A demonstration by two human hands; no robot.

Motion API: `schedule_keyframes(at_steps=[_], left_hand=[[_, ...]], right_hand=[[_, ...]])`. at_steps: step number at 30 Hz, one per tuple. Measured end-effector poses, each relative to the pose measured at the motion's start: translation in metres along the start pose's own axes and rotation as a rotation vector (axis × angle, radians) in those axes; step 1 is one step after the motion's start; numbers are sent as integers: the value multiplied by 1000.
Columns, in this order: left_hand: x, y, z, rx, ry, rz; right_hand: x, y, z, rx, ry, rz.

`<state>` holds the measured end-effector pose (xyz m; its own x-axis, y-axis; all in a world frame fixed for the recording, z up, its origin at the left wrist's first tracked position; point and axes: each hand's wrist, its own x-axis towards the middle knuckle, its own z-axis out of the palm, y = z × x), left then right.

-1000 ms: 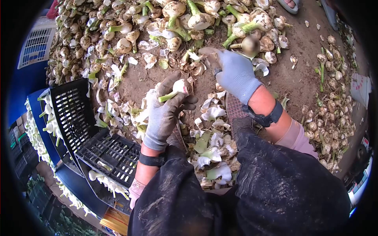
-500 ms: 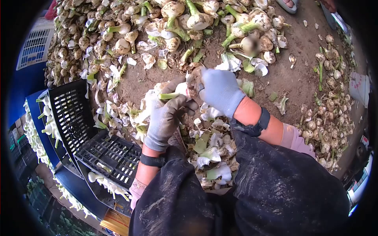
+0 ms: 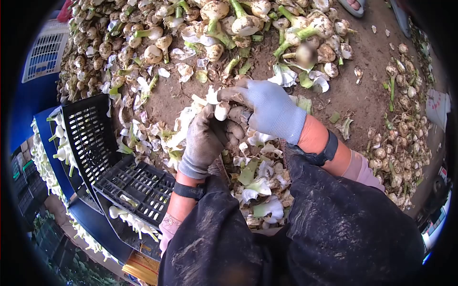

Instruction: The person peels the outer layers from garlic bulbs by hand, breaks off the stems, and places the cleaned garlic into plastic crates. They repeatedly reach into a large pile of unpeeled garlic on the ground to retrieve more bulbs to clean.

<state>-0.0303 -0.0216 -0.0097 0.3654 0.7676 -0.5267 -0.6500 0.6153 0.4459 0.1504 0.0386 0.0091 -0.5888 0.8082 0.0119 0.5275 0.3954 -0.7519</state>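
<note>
A small white garlic bulb (image 3: pixel 222 111) is between my two hands, above a litter of peelings. My left hand (image 3: pixel 204 140), in a dirt-stained grey glove, is closed around its left side and underside. From the right, my right hand (image 3: pixel 267 107), gloved too, has its fingers curled against the bulb, with the fingertips at its top. A strip of white garlic skin (image 3: pixel 212 95) sticks up beside those fingertips. The gloves hide much of the bulb. Below the hands, loose peelings (image 3: pixel 260 186) lie heaped between my knees.
Unpeeled garlic (image 3: pixel 95 47) is piled at the far left, with larger stemmed bulbs (image 3: pixel 245 24) ahead. More garlic (image 3: pixel 396 157) lies on the right. A black slatted crate (image 3: pixel 90 138) stands at my left, peeled white garlic (image 3: pixel 43 157) beyond it. Another person's foot (image 3: pixel 353 5) shows at the top.
The bulb has been turned in my hands; its green stem, which pointed left, no longer shows. My right hand has shifted slightly down and right, its fingers now curled around the bulb.
</note>
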Motion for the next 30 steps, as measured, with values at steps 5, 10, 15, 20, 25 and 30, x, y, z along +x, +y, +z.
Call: schedule_keyframes(at_steps=[5,10,15,20,25,30], left_hand=[[-6,5,-1,-146,10,33],[-5,8,-13,-114,-45,106],[-14,17,1,94,102,181],[-128,80,22,740,588,705],[-250,101,34,1072,1468,866],[-230,78,47,1035,1178,883]], right_hand=[[1,-3,7,-312,-8,73],[-8,18,8,-357,106,126],[6,-9,5,-127,-16,121],[35,15,23,-99,-156,253],[76,-31,55,-357,-349,-87],[54,5,41,-142,-417,98]])
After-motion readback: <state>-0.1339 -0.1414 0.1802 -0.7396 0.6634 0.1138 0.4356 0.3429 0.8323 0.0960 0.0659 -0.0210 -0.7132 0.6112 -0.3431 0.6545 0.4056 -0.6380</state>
